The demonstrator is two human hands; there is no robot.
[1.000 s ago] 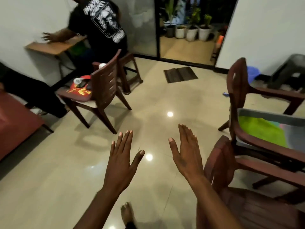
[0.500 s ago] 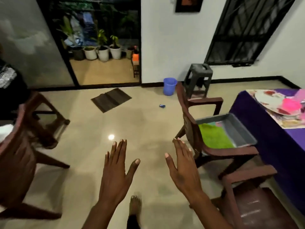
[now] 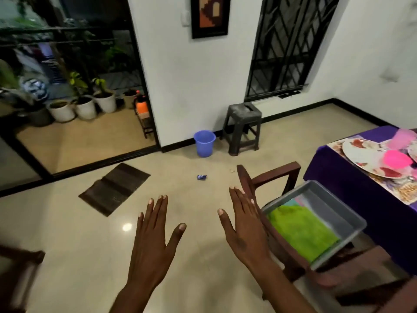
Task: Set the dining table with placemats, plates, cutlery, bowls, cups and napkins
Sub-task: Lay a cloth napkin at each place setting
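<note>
My left hand [image 3: 153,240] and my right hand [image 3: 244,229] are held out flat over the floor, fingers apart, holding nothing. At the right edge stands the dining table [image 3: 352,177] under a purple cloth. On it lies a patterned placemat [image 3: 404,195] with a white plate [image 3: 361,157] and a pink bowl [image 3: 397,158]. A pale pink cup [image 3: 404,135] stands behind them. A grey tray [image 3: 325,195] holding green and other coloured cloths [image 3: 302,229] rests on the seat of a brown chair [image 3: 270,177], just right of my right hand.
A second brown chair [image 3: 370,279] stands at the lower right. A blue bucket [image 3: 204,143] and a grey stool [image 3: 244,126] stand by the far wall. A dark mat [image 3: 115,188] lies before the open doorway with potted plants [image 3: 83,105]. Another chair's edge [image 3: 20,267] shows at lower left.
The view has swung to the right: the person and left chairs have left the frame, and the table with plate and bowl has come in. Both hands stay open and empty.
</note>
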